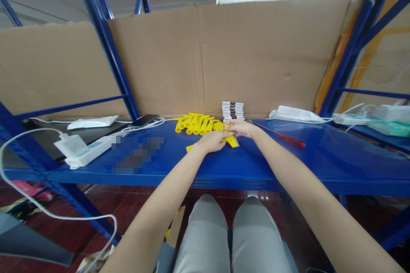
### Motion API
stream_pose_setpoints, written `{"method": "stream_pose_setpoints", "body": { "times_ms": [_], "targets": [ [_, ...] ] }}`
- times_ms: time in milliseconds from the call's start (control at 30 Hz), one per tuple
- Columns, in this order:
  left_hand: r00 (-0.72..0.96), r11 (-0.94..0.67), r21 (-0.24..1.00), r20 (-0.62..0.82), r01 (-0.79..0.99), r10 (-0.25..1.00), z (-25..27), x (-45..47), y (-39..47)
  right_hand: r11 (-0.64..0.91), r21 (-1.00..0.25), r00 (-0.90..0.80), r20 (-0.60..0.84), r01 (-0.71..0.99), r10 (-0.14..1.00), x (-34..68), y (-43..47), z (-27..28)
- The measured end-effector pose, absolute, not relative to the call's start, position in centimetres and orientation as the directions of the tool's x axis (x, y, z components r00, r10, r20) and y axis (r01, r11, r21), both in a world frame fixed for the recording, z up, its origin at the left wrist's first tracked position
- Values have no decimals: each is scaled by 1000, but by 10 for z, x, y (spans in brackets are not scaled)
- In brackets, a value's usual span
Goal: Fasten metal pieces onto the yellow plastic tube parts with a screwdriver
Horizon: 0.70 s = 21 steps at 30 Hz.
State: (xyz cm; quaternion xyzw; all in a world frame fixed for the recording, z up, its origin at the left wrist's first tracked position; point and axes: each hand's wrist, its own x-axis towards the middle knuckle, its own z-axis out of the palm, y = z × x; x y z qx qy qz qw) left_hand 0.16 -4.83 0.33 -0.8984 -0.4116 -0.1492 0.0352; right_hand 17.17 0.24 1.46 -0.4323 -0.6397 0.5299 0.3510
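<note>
A yellow plastic scraper lies under my left hand, whose fingers are wrapped round its middle. The tool's handle end shows left of the wrist, and its flared head, with a pale strip along the edge, points right. My right hand is just above that head, fingers bent together; what they hold, if anything, is too small to make out. Behind my left hand lies a pile of yellow tools with hollow round handles. A stack of small white packs with dark marks stands behind my right hand.
On the blue shelf, a red-handled screwdriver lies to the right. A white power strip with cables is at the left, and a white box-like item at the back right. Cardboard closes off the rear; blue posts stand at both sides.
</note>
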Motion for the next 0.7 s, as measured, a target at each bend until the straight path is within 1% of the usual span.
{"method": "stream_pose_setpoints", "body": {
  "times_ms": [167, 233, 333, 400, 433, 500, 567, 633, 700],
  "targets": [
    [628, -680, 89, 314, 728, 713, 4, 2, -48, 65, -982, -381, -8, 180, 925, 171, 1, 17],
    [617, -671, 100, 313, 734, 722, 5, 1, -47, 60, -984, -345, -2, 169, 939, 172, 3, 18],
    [589, -647, 121, 315, 753, 744, 5, 0, -45, 88, -982, -180, 57, 169, 982, 178, 10, 19],
    [578, -644, 140, 331, 752, 746, 4, 0, -44, 130, -962, -39, 124, 240, 992, 184, 17, 16],
    [576, -646, 148, 339, 749, 744, 4, -1, -44, 155, -937, 14, 168, 313, 986, 187, 22, 14],
    [572, -648, 166, 345, 743, 744, 5, -2, -43, 207, -827, 47, 271, 523, 961, 193, 29, 9],
    [554, -630, 189, 335, 753, 762, 7, -4, -43, 269, -638, -30, 359, 721, 933, 197, 33, 4],
    [524, -600, 216, 320, 771, 789, 9, -6, -44, 305, -459, -133, 369, 835, 920, 201, 34, 0],
    [500, -575, 239, 309, 783, 809, 10, -7, -46, 296, -354, -180, 326, 887, 928, 202, 32, -3]
  ]
}}
